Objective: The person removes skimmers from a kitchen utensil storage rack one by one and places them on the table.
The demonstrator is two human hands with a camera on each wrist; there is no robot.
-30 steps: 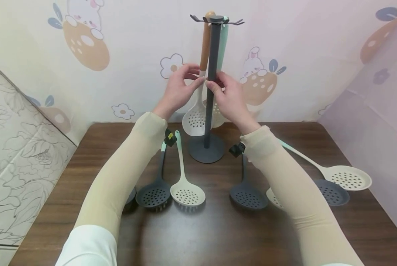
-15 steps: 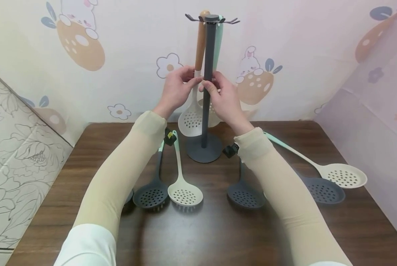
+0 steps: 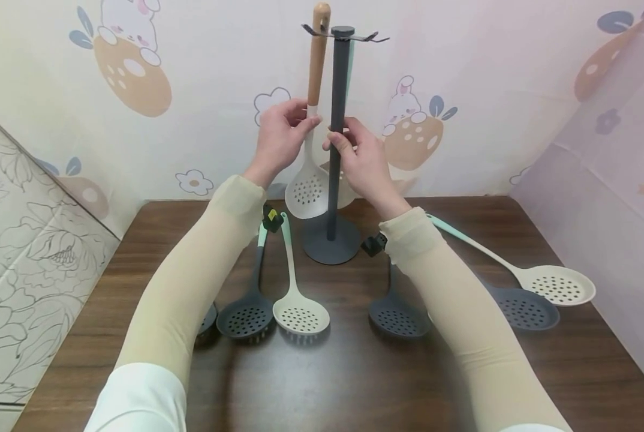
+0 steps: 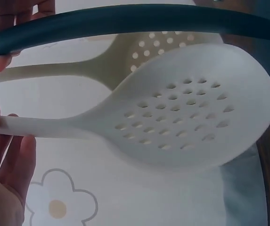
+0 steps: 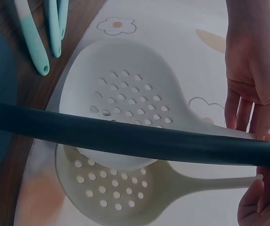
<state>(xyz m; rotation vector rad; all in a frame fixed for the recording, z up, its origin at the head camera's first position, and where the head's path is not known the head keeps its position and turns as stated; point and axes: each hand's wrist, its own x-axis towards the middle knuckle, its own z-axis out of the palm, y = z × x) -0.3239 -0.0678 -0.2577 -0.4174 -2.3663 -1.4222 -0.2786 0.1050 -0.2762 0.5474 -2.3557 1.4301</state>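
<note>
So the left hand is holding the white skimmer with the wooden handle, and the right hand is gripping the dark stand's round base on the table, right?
Not quite. The left hand does hold the white skimmer with the wooden handle, but the right hand has its grip on the dark stand's upright pole, not its round base. The head view shows this.

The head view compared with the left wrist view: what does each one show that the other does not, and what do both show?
Only the head view shows the rack's hooks, its round base, the wooden handle of the white skimmer, the skimmers lying on the table, and the right hand curled round the pole.

Only the left wrist view shows the white skimmer's perforated bowl up close, with a second, cream skimmer hanging behind it.

Both show the left hand pinching the white skimmer's neck, beside the dark pole.
</note>
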